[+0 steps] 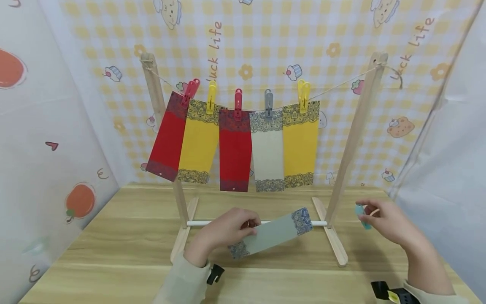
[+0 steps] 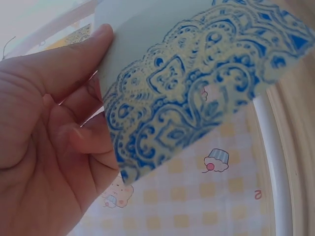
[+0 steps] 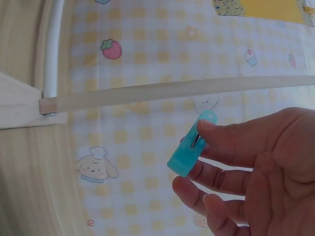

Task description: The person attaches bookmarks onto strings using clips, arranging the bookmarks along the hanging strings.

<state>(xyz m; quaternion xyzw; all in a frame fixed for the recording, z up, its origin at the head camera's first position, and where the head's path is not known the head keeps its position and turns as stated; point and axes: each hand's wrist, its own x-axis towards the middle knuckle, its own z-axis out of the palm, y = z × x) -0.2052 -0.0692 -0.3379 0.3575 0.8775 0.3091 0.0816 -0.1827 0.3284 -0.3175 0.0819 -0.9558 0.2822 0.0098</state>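
Note:
My left hand (image 1: 236, 226) pinches a pale green paper card (image 1: 271, 237) by its edge, tilted above the table with its right end higher. Blue lace patterns trim both ends of the card, and one shows large in the left wrist view. Off to the right, beyond the stand's right post, my right hand (image 1: 387, 220) holds a turquoise clothespin (image 3: 189, 147) between thumb and fingers. On a string between two posts hang red, yellow and cream cards, among them a cream card (image 1: 268, 154), each clipped by a clothespin such as the grey clothespin (image 1: 268, 102).
The wooden stand has a left post (image 1: 155, 86), a right post (image 1: 355, 139), flat feet and a white crossbar (image 1: 197, 223) low between them. It stands on a wood-grain table (image 1: 125, 236). Behind hangs a yellow-checked cloth (image 1: 262, 46), with pale sheets at both sides.

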